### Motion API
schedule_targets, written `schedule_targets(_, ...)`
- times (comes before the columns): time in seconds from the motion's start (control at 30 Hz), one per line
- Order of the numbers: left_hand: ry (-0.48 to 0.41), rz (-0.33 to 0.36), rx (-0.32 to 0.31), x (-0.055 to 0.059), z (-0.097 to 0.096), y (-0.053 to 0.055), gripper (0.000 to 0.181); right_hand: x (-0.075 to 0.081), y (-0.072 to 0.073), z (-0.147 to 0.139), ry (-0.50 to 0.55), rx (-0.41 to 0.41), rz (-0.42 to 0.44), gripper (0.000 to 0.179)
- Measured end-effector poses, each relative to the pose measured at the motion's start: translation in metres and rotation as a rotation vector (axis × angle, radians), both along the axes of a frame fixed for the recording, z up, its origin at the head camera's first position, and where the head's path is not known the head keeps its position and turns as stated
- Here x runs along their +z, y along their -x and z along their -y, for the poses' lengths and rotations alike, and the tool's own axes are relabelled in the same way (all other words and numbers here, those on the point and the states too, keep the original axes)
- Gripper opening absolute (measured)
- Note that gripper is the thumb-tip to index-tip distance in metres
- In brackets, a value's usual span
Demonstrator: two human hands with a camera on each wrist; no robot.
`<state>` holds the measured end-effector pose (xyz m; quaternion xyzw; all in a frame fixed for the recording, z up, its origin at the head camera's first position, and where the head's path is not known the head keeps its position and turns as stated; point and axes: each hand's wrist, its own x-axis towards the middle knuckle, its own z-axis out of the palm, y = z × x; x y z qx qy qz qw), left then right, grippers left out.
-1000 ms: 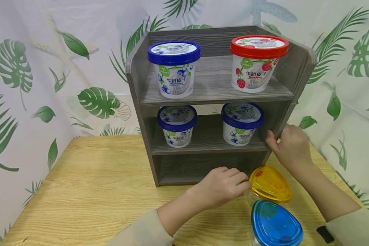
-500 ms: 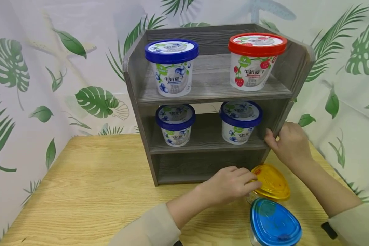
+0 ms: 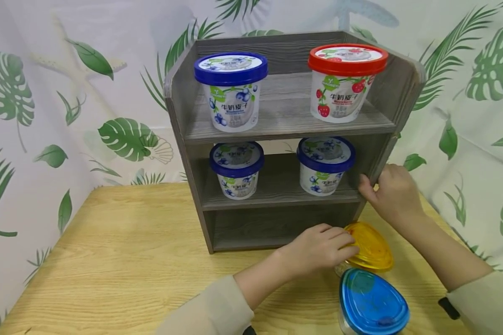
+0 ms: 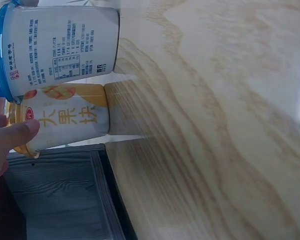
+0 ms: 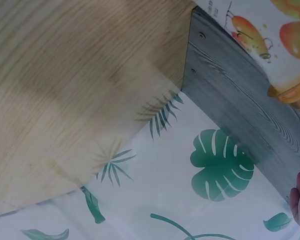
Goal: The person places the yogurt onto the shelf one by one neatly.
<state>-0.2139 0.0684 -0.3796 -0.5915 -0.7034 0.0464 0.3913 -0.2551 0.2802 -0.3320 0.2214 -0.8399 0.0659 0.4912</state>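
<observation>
In the head view my left hand (image 3: 320, 249) grips a cup with a clear yellow lid (image 3: 370, 249) at its left edge. The left wrist view shows the thumb (image 4: 21, 134) pressed on this white cup (image 4: 65, 117), just below the lid, beside an orange fruit print. My right hand (image 3: 396, 193) holds the right side panel of a grey wooden shelf (image 3: 402, 100), with its thumb on the front edge; its other fingers are mostly hidden. A blue-lidded cup (image 3: 373, 300) stands upright right in front of the yellow-lidded one.
A blue-lidded blueberry tub (image 3: 234, 104) and a red-lidded strawberry tub (image 3: 341, 95) stand on the top shelf. Two more blueberry tubs, left (image 3: 238, 184) and right (image 3: 322, 179), fill the middle level. The wooden table (image 3: 121, 260) meets leaf-printed cloth (image 3: 121, 88) at the back and sides.
My left hand has moved right, from beside the yellow-lidded cup onto its lid edge. The right hand keeps its hold on the shelf. The view has shifted slightly.
</observation>
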Motion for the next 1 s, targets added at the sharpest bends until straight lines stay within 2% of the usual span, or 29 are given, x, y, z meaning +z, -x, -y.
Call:
schedule_targets(0.17,0.019,0.089,-0.01,-0.003,-0.003,0.003,0.029,-0.001,0.0,-0.001,0.027,0.003,0.01,0.057)
schedule_targets(0.33,0.023,0.129,-0.029,-0.004,-0.006,0.004,0.028,-0.003,-0.001,-0.002,0.034,-0.002,0.027,0.057)
schedule_targets(0.57,0.008,0.113,-0.068,-0.004,-0.001,0.006,0.028,-0.004,0.001,-0.001,0.055,0.009,0.01,0.055)
schedule_targets(0.7,-0.006,0.085,-0.077,-0.004,0.003,0.007,0.026,-0.004,0.001,0.0,0.057,0.01,0.011,0.054)
schedule_targets(1.0,-0.033,0.067,-0.087,-0.005,0.013,0.009,0.024,-0.004,0.002,0.001,0.056,0.021,0.011,0.052)
